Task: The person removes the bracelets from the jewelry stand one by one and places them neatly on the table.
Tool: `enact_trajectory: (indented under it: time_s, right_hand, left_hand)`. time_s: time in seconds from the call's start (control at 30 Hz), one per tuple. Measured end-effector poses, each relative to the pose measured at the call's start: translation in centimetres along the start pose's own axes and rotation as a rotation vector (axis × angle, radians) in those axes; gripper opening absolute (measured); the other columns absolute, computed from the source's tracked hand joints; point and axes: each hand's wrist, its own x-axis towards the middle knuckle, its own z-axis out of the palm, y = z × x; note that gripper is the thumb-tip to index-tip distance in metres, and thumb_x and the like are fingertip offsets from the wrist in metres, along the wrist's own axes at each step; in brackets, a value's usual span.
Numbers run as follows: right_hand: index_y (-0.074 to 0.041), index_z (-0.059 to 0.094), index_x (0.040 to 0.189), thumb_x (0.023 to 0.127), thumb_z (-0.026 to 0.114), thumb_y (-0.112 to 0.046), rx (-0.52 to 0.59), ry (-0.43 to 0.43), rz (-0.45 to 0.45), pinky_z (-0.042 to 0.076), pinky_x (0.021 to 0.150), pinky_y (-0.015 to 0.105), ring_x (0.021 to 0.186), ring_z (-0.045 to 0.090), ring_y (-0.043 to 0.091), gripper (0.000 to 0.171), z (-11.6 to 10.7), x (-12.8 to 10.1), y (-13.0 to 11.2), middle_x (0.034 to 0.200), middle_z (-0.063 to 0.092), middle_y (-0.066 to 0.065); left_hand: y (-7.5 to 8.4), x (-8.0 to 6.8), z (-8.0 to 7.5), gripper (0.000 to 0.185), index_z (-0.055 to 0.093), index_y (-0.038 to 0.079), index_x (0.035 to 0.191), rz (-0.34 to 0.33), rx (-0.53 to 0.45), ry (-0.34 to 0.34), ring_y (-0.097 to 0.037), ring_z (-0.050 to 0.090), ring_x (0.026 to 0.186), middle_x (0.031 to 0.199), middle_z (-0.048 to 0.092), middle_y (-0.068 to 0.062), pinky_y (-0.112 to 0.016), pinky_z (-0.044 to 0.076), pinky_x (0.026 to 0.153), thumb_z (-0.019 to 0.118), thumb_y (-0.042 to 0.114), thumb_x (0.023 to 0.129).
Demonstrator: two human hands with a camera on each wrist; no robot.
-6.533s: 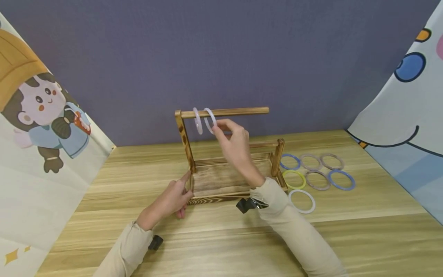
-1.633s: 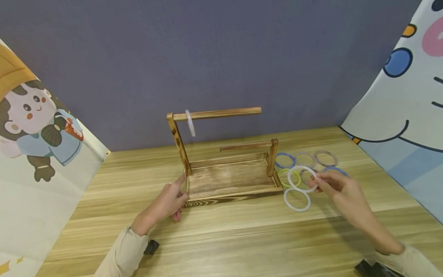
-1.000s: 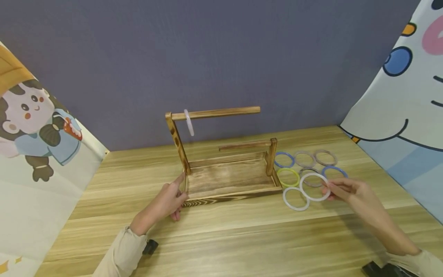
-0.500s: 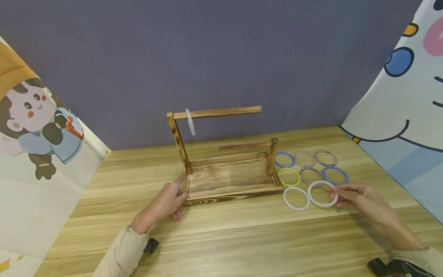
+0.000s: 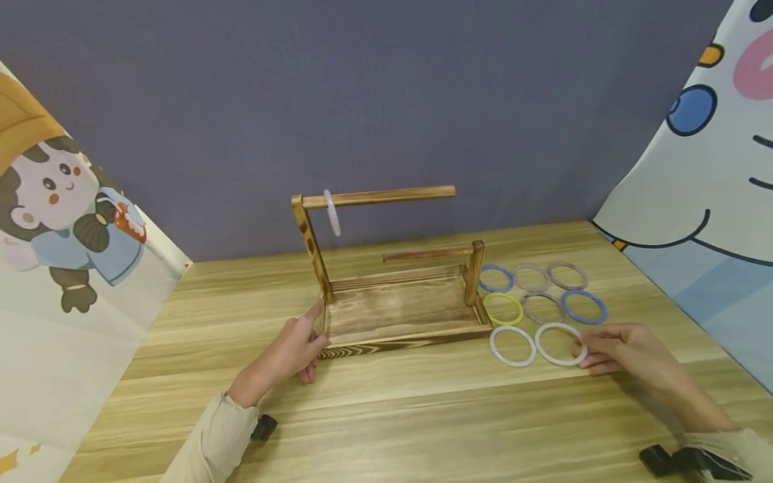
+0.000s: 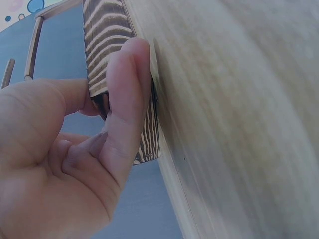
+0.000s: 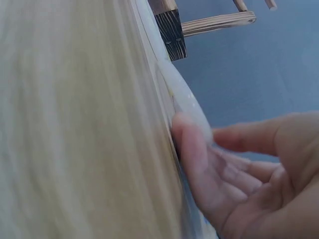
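Note:
In the head view, my right hand (image 5: pixel 628 352) pinches the right rim of a white bangle (image 5: pixel 541 352) at the table surface. The right wrist view shows this bangle (image 7: pixel 182 92) between thumb and fingers, low by the table. My left hand (image 5: pixel 286 355) grips the front left corner of a wooden rack (image 5: pixel 362 350); the left wrist view shows the fingers (image 6: pixel 127 99) against its striped wood. One pale bangle (image 5: pixel 332 213) hangs near the left end of the rack's upper bar (image 5: pixel 392 196). Another white bangle (image 5: pixel 494 349) lies left of the held one.
Behind the white bangles lie a yellow bangle (image 5: pixel 486 312), a blue bangle (image 5: pixel 594 321), another blue bangle (image 5: pixel 496 289) and several brownish or pale ones. A shorter lower bar (image 5: pixel 425 254) juts left from the rack's right post (image 5: pixel 474 275). A dark wall stands behind the table.
Over 6 seconds ago the right hand held this white bangle on the upper bar. It has since been carried right and lowered beside the other white one. The left hand has stayed at the rack.

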Motion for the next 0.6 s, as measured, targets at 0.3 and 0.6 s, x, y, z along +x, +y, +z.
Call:
enact_trajectory:
  time_s: [0.3, 0.6]
  right_hand:
    - [0.022, 0.057, 0.121, 0.102, 0.056, -0.013, -0.176, 0.09, 0.064, 0.065, 0.065, 0.034, 0.068, 0.071, 0.018, 0.04, 0.65, -0.05, -0.22, 0.084, 0.071, 0.012]
    - [0.019, 0.059, 0.118, 0.1, 0.061, -0.02, -0.226, 0.081, 0.071, 0.064, 0.061, 0.035, 0.064, 0.069, 0.018, 0.042, 0.84, -0.11, -0.16, 0.08, 0.071, 0.011]
  left_hand:
    - [0.05, 0.06, -0.09, 0.075, 0.009, 0.003, 0.16, 0.019, 0.008, -0.008, -0.022, 0.059, 0.038, 0.057, 0.058, -0.013, -0.037, 0.056, 0.036, 0.052, 0.001, 0.098]
    - [0.02, 0.02, 0.06, 0.076, 0.009, 0.005, 0.16, 0.016, 0.008, -0.004, -0.022, 0.06, 0.038, 0.059, 0.059, -0.014, -0.037, 0.056, 0.037, 0.052, 0.002, 0.098]
